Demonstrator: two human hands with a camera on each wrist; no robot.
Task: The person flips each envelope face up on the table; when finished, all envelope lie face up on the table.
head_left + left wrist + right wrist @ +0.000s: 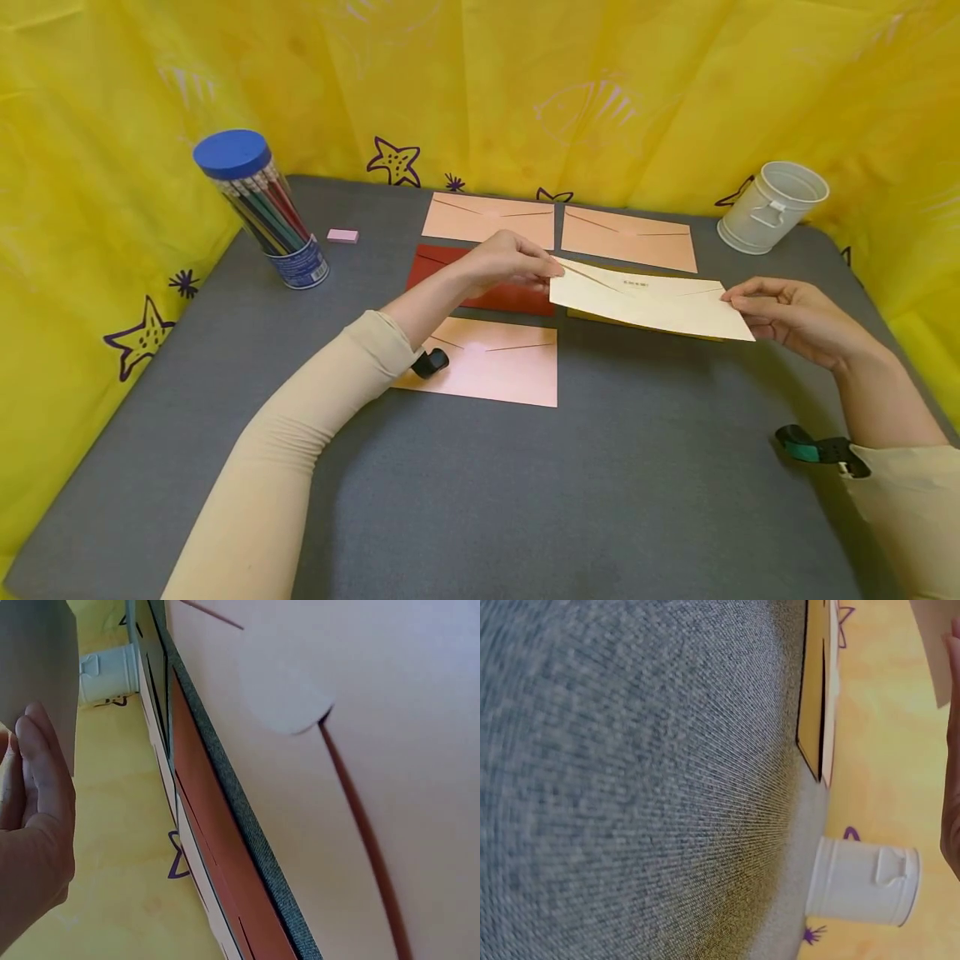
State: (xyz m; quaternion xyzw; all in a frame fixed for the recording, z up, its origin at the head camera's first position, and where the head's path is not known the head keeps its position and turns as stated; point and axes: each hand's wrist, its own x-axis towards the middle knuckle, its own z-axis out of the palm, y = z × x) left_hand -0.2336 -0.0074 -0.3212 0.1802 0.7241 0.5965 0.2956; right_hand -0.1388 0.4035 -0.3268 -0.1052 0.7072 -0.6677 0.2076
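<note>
A cream envelope (637, 300) is held up above the table with its flap side showing and a small dark print near the middle. My left hand (504, 262) pinches its left corner between thumb and fingers. At the right end, my right hand (795, 317) pinches the short edge. Beneath it lies a yellow envelope (811, 697), mostly covered in the head view. A red envelope (431, 271) lies under my left hand, partly hidden. Nearer me, a pink envelope (502, 375) is partly covered by my left wrist. Two more pink envelopes (487, 218) lie side by side behind.
A clear tub of pencils with a blue lid (277, 208) stands at the left, with a pink eraser (342, 237) beside it. A white metal bucket (772, 208) stands at the back right. Yellow patterned cloth (480, 83) hangs behind the grey table (525, 500).
</note>
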